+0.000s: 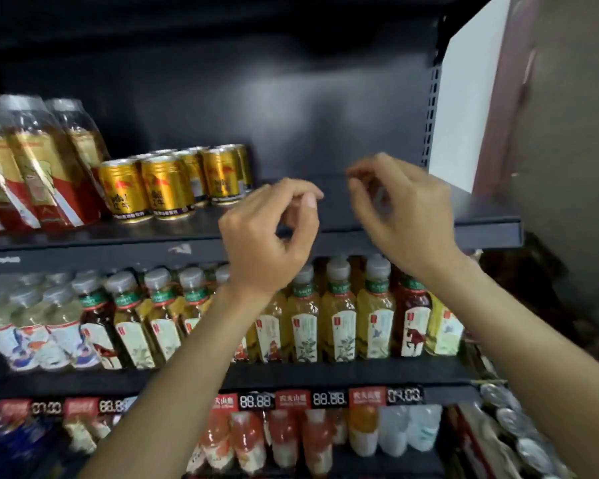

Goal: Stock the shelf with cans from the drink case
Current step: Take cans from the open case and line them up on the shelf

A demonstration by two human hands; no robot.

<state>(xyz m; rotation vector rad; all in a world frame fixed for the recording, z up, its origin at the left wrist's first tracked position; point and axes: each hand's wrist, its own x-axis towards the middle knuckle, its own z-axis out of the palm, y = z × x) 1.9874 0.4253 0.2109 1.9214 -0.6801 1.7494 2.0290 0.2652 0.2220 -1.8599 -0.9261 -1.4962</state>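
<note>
Hands hover before the shelf [395, 233]; left hand [267, 236] and right hand [405, 216] fingers loosely curled, empty; gold cans [166, 184] left.

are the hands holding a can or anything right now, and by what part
Nothing is held. The left hand and right hand hover with loosely curled fingers before the dark shelf, apart from the gold drink cans.

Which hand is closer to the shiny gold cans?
The left hand. It hovers just right of the gold cans; the right hand is farther right, over bare shelf.
</note>
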